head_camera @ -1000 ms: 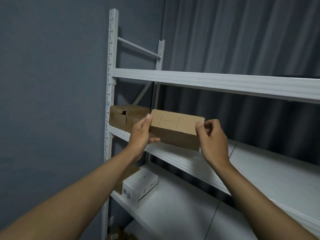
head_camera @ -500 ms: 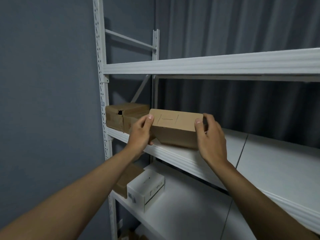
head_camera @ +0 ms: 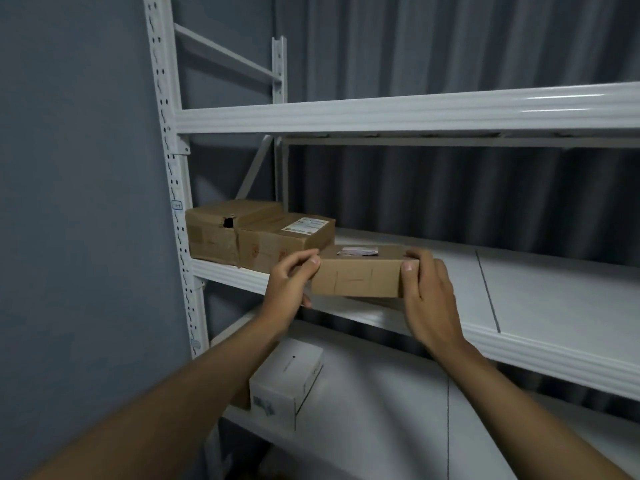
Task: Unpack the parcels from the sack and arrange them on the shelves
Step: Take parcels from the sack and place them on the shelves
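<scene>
Head view, parcel (head_camera: 358,275): brown carton at the middle shelf (head_camera: 554,299) front edge, just right of two shelved cartons (head_camera: 256,233).
Left hand (head_camera: 289,289): fingers curled on the parcel's left end.
Right hand (head_camera: 427,292): gripping its right end.
Open room: bare shelf board extends rightward.
Lower shelf (head_camera: 381,410): white box (head_camera: 285,382) near the left post.

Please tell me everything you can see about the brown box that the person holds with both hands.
The brown box is a low, long carton of plain cardboard, closed, with thin pen-like lines on its front face and a small pale label on top. It lies nearly level, its bottom on or just over the front edge of the middle shelf; contact cannot be told. The left hand grips its left end, the right hand its right end. Its left rear corner is close to a labelled carton.
</scene>
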